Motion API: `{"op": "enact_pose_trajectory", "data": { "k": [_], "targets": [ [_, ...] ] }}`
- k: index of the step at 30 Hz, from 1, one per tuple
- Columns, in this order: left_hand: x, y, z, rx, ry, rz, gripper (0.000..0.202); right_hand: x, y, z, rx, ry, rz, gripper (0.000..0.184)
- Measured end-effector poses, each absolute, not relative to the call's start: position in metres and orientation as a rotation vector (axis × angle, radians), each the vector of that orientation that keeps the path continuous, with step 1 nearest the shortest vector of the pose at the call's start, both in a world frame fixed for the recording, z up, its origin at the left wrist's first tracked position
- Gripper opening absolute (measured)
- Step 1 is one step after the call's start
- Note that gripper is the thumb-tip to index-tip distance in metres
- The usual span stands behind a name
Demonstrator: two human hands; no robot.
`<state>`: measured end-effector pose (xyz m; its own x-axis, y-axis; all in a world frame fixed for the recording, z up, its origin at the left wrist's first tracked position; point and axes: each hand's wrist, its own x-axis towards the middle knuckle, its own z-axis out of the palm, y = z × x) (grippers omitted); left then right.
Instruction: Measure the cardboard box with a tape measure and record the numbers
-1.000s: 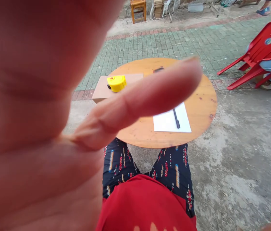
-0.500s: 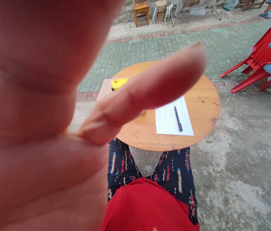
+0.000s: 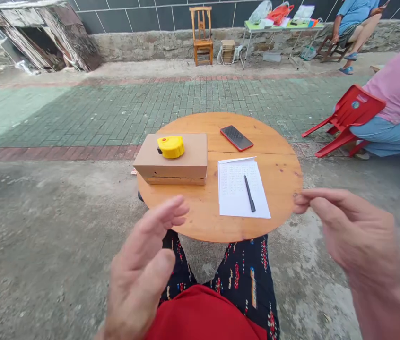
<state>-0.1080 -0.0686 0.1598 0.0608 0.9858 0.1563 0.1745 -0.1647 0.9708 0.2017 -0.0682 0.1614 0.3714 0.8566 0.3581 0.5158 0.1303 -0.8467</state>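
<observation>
The upper garment [image 3: 200,315] was plain red cloth, with a rounded lower edge across the lap. The trousers [image 3: 242,274] were black fabric printed lengthwise with columns of small red, white and tan motifs, plus a tan bar with a blue upper end on the right leg. The left hand [image 3: 141,269] and right hand [image 3: 358,231] were bare, as was the visible part of the right forearm.

No readable text. Paper sheet [image 3: 235,200] on the counter [image 3: 200,212]: rows of tiny dark characters across its upper part, too small to make out. Red chair [image 3: 345,116]: round blue-and-white sticker [image 3: 355,104] on the backrest, any wording illegible.
</observation>
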Motion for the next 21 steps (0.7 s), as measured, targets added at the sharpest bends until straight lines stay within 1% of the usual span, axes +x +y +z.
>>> {"op": "enact_pose_trajectory", "data": {
  "k": [2,3,6,9,11,14,16,18,21],
  "targets": [
    [-0.097,-0.069,0.131,1.658,1.215,0.987,0.028,0.213,-0.045,0.135,-1.622,-1.582,0.337,0.017],
    [-0.092,-0.07,0.116,1.736,1.204,0.911,0.025,0.218,-0.033,0.12,-1.611,-1.738,0.231,0.018],
    [-0.078,-0.074,0.084,1.889,1.158,0.877,0.022,0.229,-0.006,0.083,-1.644,-2.189,-0.056,0.028],
    [-0.066,-0.069,0.071,1.982,1.128,0.936,0.023,0.229,0.009,0.067,-1.591,-2.548,-0.343,0.043],
    [-0.058,-0.062,0.066,2.016,1.123,0.968,0.024,0.227,0.015,0.065,-1.462,-2.708,-0.435,0.041],
    [-0.048,-0.051,0.06,2.015,1.11,0.984,0.023,0.226,0.02,0.065,-1.304,-2.823,-0.464,0.024],
    [-0.043,-0.045,0.06,1.962,1.106,0.972,0.022,0.226,0.023,0.068,-1.243,-2.865,-0.473,0.018],
    [-0.044,-0.037,0.07,1.88,1.103,0.956,0.021,0.227,0.026,0.075,-1.189,-2.912,-0.434,0.016],
    [-0.058,-0.021,0.11,1.778,1.069,1.016,0.022,0.235,0.021,0.097,-1.213,-2.762,-0.298,0.018]
  ]
}}
